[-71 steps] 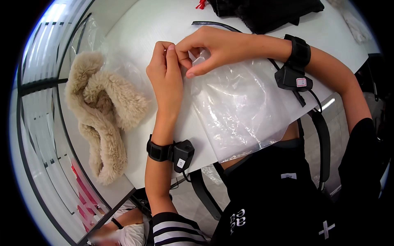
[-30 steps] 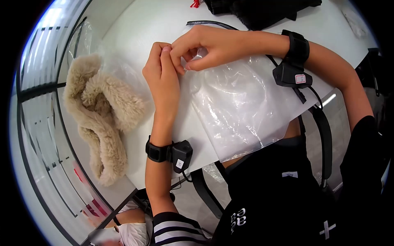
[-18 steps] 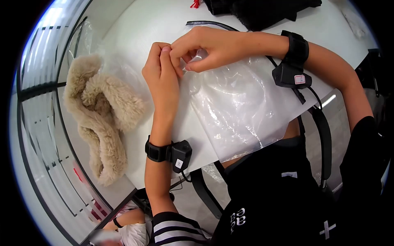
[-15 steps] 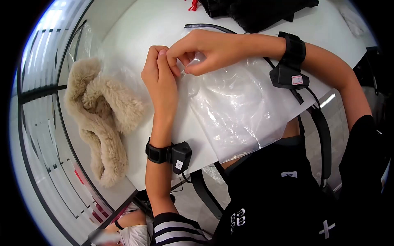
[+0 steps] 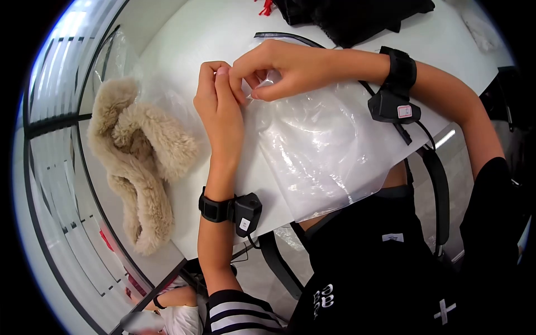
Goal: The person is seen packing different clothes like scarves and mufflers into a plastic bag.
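A clear plastic bag point(image 5: 321, 148) lies across the table's near edge, its lower part overhanging toward my lap. A black strip point(image 5: 290, 37) runs along its far side. My left hand point(image 5: 220, 97) is closed, fingers curled and thumb pressed in at the bag's left corner. Right against it, my right hand point(image 5: 287, 70) pinches the same bit of plastic film between thumb and curled fingers. The fingertips of both hands almost meet, and the exact spot they grip is partly hidden. Both wrists wear black straps with small boxes.
A beige fluffy fur piece point(image 5: 142, 162) lies on the white table point(image 5: 184, 39) to the left, with more clear plastic point(image 5: 117, 61) behind it. Folded black cloth point(image 5: 352, 19) sits at the far side. A glass partition stands at left; another person's arm point(image 5: 176, 298) shows below it.
Both hands stay at the bag's corner with almost the same grip. The view has shifted very slightly. At lower left, the other person's arm has moved a little.
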A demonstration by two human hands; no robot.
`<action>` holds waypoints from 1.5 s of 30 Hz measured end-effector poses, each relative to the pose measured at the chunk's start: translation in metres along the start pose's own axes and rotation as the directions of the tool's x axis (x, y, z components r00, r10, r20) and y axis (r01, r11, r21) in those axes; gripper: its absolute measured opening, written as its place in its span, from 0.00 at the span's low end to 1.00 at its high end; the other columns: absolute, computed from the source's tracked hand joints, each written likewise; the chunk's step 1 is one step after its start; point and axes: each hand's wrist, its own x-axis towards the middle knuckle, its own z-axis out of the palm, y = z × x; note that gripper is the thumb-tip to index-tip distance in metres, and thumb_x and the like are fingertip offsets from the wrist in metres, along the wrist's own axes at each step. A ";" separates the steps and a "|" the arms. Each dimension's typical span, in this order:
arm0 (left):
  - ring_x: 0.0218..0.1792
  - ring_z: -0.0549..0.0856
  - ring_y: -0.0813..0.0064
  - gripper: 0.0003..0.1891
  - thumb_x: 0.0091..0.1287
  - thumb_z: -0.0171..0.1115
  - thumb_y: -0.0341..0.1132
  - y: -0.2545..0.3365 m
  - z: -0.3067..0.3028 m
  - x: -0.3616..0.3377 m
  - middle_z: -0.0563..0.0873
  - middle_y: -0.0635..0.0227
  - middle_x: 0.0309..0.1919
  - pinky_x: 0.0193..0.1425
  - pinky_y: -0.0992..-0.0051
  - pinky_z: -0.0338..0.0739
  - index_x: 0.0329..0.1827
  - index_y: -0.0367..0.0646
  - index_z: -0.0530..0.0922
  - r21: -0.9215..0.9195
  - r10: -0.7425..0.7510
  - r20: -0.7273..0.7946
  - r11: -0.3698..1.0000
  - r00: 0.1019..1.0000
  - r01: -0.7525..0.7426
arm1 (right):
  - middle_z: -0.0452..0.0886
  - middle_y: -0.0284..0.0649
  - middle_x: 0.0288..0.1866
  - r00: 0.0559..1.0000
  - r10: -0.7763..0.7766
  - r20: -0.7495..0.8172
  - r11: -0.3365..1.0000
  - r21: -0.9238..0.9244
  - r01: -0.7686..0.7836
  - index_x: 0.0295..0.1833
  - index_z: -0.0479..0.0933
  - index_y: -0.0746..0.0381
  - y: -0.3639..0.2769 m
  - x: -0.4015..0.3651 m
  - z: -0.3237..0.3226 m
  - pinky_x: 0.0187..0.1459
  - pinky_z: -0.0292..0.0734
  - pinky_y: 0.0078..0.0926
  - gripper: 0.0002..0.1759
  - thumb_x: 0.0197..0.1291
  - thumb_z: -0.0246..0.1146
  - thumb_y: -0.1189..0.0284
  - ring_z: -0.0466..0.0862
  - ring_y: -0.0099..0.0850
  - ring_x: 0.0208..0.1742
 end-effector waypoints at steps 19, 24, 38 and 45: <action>0.21 0.71 0.89 0.09 0.67 0.62 0.25 0.000 0.004 0.001 0.81 0.69 0.41 0.25 0.83 0.62 0.47 0.36 0.72 0.022 0.125 0.011 0.992 0.992 -0.126 | 0.77 0.33 0.35 0.902 0.142 -0.407 0.977 -0.091 -0.194 0.50 0.66 0.60 0.008 0.000 0.002 0.38 0.69 0.23 0.17 0.58 0.63 0.70 0.72 0.23 0.34; 0.21 0.72 0.88 0.09 0.67 0.62 0.25 -0.002 0.005 0.001 0.82 0.69 0.42 0.25 0.84 0.62 0.47 0.36 0.72 0.029 0.154 0.015 0.988 0.988 -0.155 | 0.80 0.38 0.36 0.910 0.157 -0.385 0.972 -0.101 -0.210 0.52 0.67 0.63 0.007 -0.001 0.000 0.36 0.73 0.29 0.22 0.54 0.64 0.66 0.79 0.29 0.36; 0.20 0.71 0.89 0.09 0.65 0.63 0.22 0.005 0.005 0.001 0.84 0.70 0.46 0.25 0.85 0.62 0.45 0.35 0.74 0.060 0.233 0.015 0.971 0.972 -0.233 | 0.76 0.35 0.39 0.904 0.179 -0.389 0.970 -0.084 -0.228 0.50 0.68 0.60 0.003 -0.001 0.001 0.41 0.70 0.23 0.17 0.57 0.62 0.70 0.73 0.24 0.36; 0.20 0.70 0.88 0.07 0.64 0.64 0.23 0.001 0.004 0.001 0.85 0.71 0.40 0.25 0.84 0.62 0.43 0.37 0.78 0.109 0.226 -0.027 0.969 0.974 -0.222 | 0.75 0.34 0.37 0.918 0.148 -0.367 0.968 -0.138 -0.211 0.50 0.68 0.60 0.007 0.000 0.001 0.41 0.70 0.24 0.16 0.58 0.63 0.70 0.74 0.24 0.36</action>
